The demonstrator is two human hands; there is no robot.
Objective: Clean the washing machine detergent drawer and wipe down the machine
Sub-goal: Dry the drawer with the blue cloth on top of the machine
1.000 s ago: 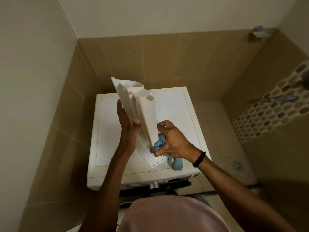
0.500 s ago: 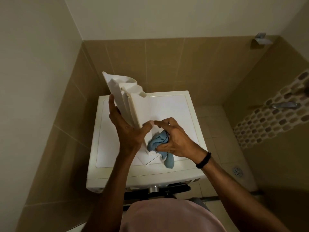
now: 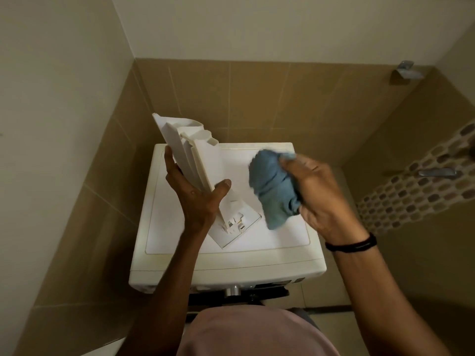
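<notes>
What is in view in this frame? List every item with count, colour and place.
Washing machine: one, white, against the tiled back wall, seen from above.
Detergent drawer: one, white, held tilted above the machine top.
Cloth: one, blue, bunched, right of the drawer, apart from it.
Wall fittings: two, metal, one in the far right corner, one on the mosaic strip.
Wristband: one, black, on the right wrist.
Left hand: gripping the drawer.
Right hand: gripping the cloth.
</notes>
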